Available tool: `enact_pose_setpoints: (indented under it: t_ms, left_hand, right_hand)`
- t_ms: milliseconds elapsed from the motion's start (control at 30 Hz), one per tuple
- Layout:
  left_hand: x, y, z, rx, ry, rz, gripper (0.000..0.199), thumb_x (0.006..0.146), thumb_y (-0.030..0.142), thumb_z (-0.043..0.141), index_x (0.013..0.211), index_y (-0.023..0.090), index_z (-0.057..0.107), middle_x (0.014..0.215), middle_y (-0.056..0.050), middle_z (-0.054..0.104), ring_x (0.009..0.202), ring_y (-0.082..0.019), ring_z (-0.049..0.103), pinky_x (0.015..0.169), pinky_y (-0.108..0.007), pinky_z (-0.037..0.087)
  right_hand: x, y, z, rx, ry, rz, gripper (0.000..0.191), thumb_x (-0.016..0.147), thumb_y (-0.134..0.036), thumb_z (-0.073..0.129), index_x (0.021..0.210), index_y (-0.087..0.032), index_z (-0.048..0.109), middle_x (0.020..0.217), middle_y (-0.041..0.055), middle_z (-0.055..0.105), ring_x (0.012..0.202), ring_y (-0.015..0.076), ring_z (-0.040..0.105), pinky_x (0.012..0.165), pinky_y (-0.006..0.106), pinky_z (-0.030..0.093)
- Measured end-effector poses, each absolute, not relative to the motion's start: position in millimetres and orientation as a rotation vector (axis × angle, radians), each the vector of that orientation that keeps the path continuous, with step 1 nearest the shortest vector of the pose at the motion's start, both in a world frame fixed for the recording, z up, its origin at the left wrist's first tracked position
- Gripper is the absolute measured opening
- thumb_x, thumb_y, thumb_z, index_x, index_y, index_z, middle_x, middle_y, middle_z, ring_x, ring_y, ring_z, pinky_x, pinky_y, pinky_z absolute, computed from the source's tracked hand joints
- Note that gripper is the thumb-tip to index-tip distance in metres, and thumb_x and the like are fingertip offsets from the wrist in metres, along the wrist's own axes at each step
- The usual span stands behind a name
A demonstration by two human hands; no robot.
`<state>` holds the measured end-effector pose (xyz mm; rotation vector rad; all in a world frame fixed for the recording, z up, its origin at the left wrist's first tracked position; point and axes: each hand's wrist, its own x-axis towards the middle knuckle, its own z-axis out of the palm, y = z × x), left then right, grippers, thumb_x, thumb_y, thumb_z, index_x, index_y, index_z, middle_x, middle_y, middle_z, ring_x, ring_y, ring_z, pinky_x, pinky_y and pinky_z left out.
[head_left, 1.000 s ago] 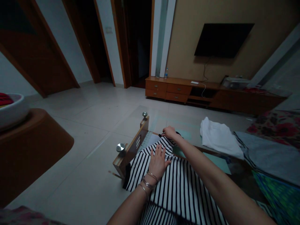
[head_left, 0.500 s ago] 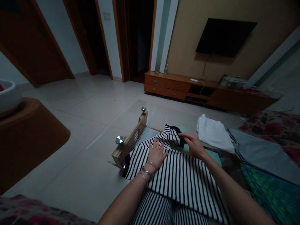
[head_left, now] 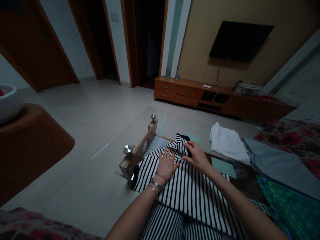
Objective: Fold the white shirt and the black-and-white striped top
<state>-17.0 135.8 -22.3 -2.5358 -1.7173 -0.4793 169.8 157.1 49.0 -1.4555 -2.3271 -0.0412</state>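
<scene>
A black-and-white striped shirt [head_left: 192,186] lies spread before me, with black trim at its edges. Flat on it, near the folded-over upper part, rests my left hand [head_left: 168,165], fingers spread and bracelets on the wrist. My right hand [head_left: 198,156] lies over the turned-in striped sleeve with its black cuff. Its thumb and forefinger are apart on the cloth, and the hand partly hides the cuff.
The shirt lies over a low glass table whose wooden end panel [head_left: 142,146] carries round metal knobs. On the right are a folded white garment [head_left: 227,141], a grey garment [head_left: 282,163] and blue-green cloth [head_left: 290,203]. A brown stand [head_left: 32,143] bears a white bowl [head_left: 10,101].
My right hand has moved left and inward, carrying the sleeve's black cuff over onto the shirt. The thumb has parted from the fingers. My left hand has stayed in place.
</scene>
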Motion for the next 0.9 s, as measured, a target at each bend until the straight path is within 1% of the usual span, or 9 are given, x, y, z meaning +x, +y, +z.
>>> enact_pose_setpoints:
  t_ms: [67,133,233,300,367,600,700,800,900]
  left_hand:
    - [-17,136,-22,-2.548,-1.720,-0.478,0.061,0.089,0.057,0.040,0.137,0.020,0.045,0.151,-0.014,0.031,0.142,-0.031,0.020,0.111,-0.057,0.020]
    - [-17,137,-22,-2.555,-1.732,-0.472,0.062,0.089,0.058,0.039,0.137,0.020,0.045,0.150,-0.014,0.032,0.142,-0.032,0.020,0.110,-0.058,0.020]
    - [-17,137,-21,-2.556,-1.747,-0.476,0.063,0.089,0.059,0.038,0.139,0.021,0.042,0.150,-0.014,0.033,0.142,-0.032,0.021,0.111,-0.058,0.020]
    - [-17,137,-21,-2.555,-1.750,-0.488,0.066,0.088,0.060,0.039,0.141,0.020,0.039,0.151,-0.014,0.032,0.142,-0.032,0.020,0.111,-0.058,0.020]
    - [-16,137,-21,-2.555,-1.753,-0.490,0.070,0.087,0.061,0.040,0.143,0.019,0.035,0.152,-0.015,0.028,0.142,-0.032,0.019,0.111,-0.057,0.020]
    - [-17,138,-21,-2.566,-1.772,-0.458,0.072,0.086,0.063,0.041,0.143,0.019,0.037,0.153,-0.015,0.027,0.142,-0.032,0.018,0.111,-0.057,0.019]
    - [-17,139,-21,-2.567,-1.767,-0.460,0.071,0.086,0.063,0.041,0.141,0.018,0.040,0.152,-0.015,0.028,0.142,-0.033,0.019,0.112,-0.057,0.018]
    - [-17,139,-22,-2.572,-1.759,-0.466,0.069,0.086,0.062,0.041,0.140,0.018,0.042,0.151,-0.015,0.030,0.142,-0.033,0.020,0.112,-0.057,0.018]
    - [-17,140,-22,-2.578,-1.767,-0.467,0.070,0.086,0.063,0.042,0.140,0.019,0.042,0.152,-0.014,0.030,0.142,-0.033,0.019,0.112,-0.058,0.018]
  right_hand:
    - [163,162,47,-1.470,-2.419,-0.175,0.050,0.078,-0.033,0.066,0.125,-0.021,0.053,0.136,0.0148,0.044,0.125,0.0308,0.038,0.099,0.047,0.037]
    - [158,169,46,-1.503,-2.483,-0.315,0.036,0.079,-0.024,0.063,0.115,-0.020,0.060,0.139,0.0147,0.042,0.130,0.0319,0.033,0.102,0.047,0.032]
    - [157,186,53,-1.559,-2.542,-0.414,0.018,0.084,-0.016,0.052,0.097,-0.016,0.064,0.123,0.0167,0.056,0.122,0.0301,0.041,0.100,0.043,0.031]
    - [158,201,63,-1.622,-2.548,-0.403,0.017,0.086,-0.016,0.048,0.092,-0.014,0.064,0.103,0.0161,0.064,0.106,0.0276,0.051,0.097,0.040,0.033]
    - [157,218,75,-1.673,-2.534,-0.387,0.018,0.087,-0.017,0.046,0.092,-0.013,0.063,0.091,0.0145,0.066,0.093,0.0250,0.056,0.092,0.037,0.034]
    - [129,273,105,-1.726,-2.752,-0.170,0.026,0.089,-0.022,0.044,0.099,-0.015,0.067,0.092,0.0138,0.069,0.083,0.0236,0.062,0.070,0.029,0.039]
    - [126,286,115,-1.739,-2.899,0.152,0.022,0.079,-0.032,0.063,0.095,-0.021,0.072,0.091,0.0089,0.070,0.084,0.0227,0.063,0.068,0.027,0.041]
    - [134,288,122,-1.744,-2.984,0.465,0.029,0.059,-0.029,0.079,0.086,-0.024,0.074,0.082,0.0041,0.070,0.081,0.0209,0.064,0.070,0.026,0.042]
    - [145,285,124,-1.839,-2.978,0.407,0.022,0.053,-0.019,0.078,0.073,-0.021,0.072,0.074,0.0048,0.069,0.081,0.0221,0.063,0.071,0.027,0.042]
